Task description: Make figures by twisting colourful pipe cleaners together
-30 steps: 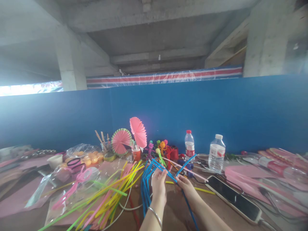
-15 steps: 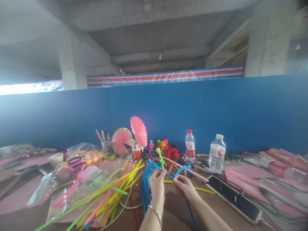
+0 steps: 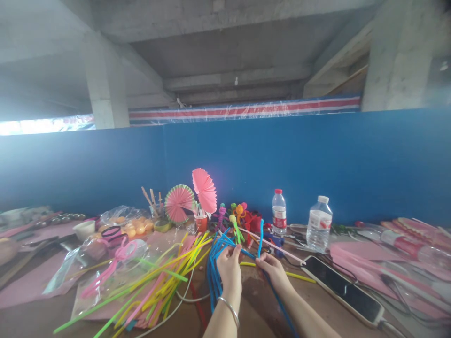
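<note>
My left hand [image 3: 229,266], with a silver bangle at the wrist, pinches a blue pipe cleaner [image 3: 248,254] between thumb and fingertips. That pipe cleaner runs across to my right hand [image 3: 270,268], whose thumb and forefinger are closed on it. One blue end stands upright above my right fingers, while a long blue length trails down below them toward the front edge. Beside my left hand lies a bundle of blue pipe cleaners [image 3: 213,267]. A small green figure with a yellow-green head [image 3: 236,228] stands just behind my left fingertips.
Yellow, green and pink pipe cleaners [image 3: 165,286] spread to the left. A phone [image 3: 343,288] with a cable lies right. Behind stand two water bottles [image 3: 279,213] and a cup [image 3: 200,223] with pink paper fans. A bag of orange balls [image 3: 130,229] is back left.
The blue end above my right hand has gone from bent over to the left to standing upright. Both hands stay in nearly the same place, still pinching.
</note>
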`<action>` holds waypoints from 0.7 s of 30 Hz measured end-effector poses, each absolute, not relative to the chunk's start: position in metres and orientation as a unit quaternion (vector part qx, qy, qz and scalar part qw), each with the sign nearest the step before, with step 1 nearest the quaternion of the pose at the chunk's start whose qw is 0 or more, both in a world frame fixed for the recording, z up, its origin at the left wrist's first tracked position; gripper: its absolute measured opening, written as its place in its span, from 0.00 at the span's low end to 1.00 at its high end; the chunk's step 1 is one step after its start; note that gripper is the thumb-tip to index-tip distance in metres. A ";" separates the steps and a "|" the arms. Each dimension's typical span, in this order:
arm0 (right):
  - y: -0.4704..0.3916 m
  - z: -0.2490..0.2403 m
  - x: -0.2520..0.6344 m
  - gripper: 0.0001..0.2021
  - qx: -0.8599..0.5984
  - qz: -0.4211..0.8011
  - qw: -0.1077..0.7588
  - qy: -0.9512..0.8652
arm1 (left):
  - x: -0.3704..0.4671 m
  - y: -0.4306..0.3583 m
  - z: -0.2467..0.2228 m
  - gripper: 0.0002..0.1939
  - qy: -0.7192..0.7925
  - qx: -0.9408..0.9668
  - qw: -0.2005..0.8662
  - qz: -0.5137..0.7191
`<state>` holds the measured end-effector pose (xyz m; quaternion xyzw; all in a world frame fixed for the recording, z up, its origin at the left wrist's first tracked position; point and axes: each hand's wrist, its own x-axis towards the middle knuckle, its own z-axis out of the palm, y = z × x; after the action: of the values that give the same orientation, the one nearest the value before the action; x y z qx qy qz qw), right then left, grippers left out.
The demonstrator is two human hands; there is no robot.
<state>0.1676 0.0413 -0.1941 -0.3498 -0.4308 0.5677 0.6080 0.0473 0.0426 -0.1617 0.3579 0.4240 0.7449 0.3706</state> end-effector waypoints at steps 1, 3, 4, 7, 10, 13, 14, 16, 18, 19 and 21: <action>0.042 -0.195 0.168 0.17 -0.349 0.567 0.607 -0.434 | 0.047 0.042 -0.161 0.14 0.422 0.364 0.373 0.742; 0.042 -0.195 0.167 0.17 -0.347 0.566 0.605 -0.440 | 0.045 0.042 -0.161 0.14 0.418 0.378 0.378 0.734; 0.041 -0.196 0.167 0.17 -0.346 0.566 0.604 -0.441 | 0.044 0.043 -0.160 0.14 0.417 0.381 0.377 0.734; 0.040 -0.195 0.168 0.16 -0.342 0.567 0.606 -0.442 | 0.041 0.045 -0.160 0.14 0.397 0.369 0.375 0.752; 0.038 -0.193 0.169 0.16 -0.334 0.569 0.608 -0.441 | 0.038 0.049 -0.159 0.19 0.364 0.330 0.394 0.777; 0.035 -0.189 0.169 0.15 -0.332 0.568 0.613 -0.438 | 0.037 0.051 -0.158 0.18 0.353 0.321 0.407 0.779; 0.034 -0.187 0.168 0.15 -0.337 0.567 0.613 -0.436 | 0.037 0.052 -0.158 0.16 0.351 0.325 0.407 0.778; 0.031 -0.185 0.166 0.14 -0.349 0.570 0.608 -0.428 | 0.037 0.051 -0.157 0.15 0.347 0.331 0.409 0.777; 0.028 -0.184 0.164 0.13 -0.356 0.576 0.604 -0.419 | 0.037 0.050 -0.157 0.14 0.345 0.335 0.412 0.774; 0.027 -0.184 0.163 0.13 -0.356 0.580 0.603 -0.417 | 0.037 0.050 -0.157 0.13 0.345 0.336 0.414 0.772; 0.027 -0.185 0.162 0.12 -0.358 0.583 0.602 -0.413 | 0.036 0.049 -0.157 0.13 0.351 0.336 0.414 0.770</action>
<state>0.1623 0.0269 -0.1846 -0.3576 -0.4127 0.5828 0.6017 0.0359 0.0494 -0.1567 0.3363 0.3509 0.7697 0.4139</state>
